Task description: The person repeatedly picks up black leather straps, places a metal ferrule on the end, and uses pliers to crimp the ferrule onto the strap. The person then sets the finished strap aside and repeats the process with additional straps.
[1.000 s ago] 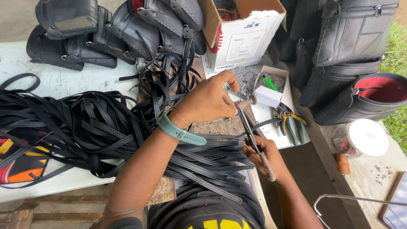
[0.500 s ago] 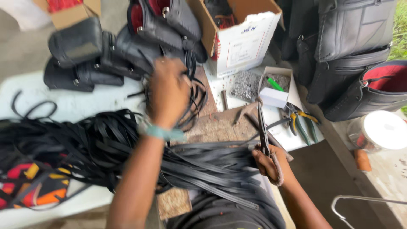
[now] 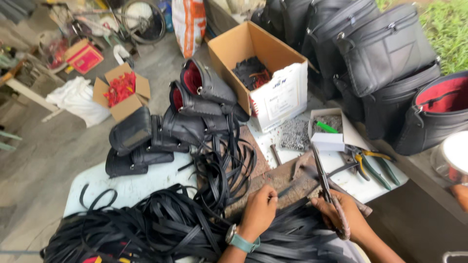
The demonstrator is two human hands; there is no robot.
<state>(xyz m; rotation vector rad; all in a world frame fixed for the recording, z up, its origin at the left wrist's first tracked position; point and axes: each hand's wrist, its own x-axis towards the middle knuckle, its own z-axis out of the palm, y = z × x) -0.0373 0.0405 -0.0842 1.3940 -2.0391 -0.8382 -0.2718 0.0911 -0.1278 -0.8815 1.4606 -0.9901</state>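
Fingers point(image 3: 267, 197) of left hand point(image 3: 258, 210) pinch a black strap point(image 3: 287, 191), right hand point(image 3: 341, 219) grips scissors point(image 3: 324, 182); cut pending, blades need aligning.

Pretty cluttered outdoor-ish workshop. Grey concrete floor point(image 3: 53, 160) runs off to the far left of where the work happens, with a small open cardboard box point(image 3: 122, 90) of red bits and a crumpled white cloth point(image 3: 78, 100) sitting on it. Beyond those, a bicycle wheel point(image 3: 144, 19) and an orange-and-white sack point(image 3: 189, 22) at the back. White tabletop point(image 3: 131, 187) underneath. Grass point(image 3: 446, 29) shows far right. Soft, even daylight all over.
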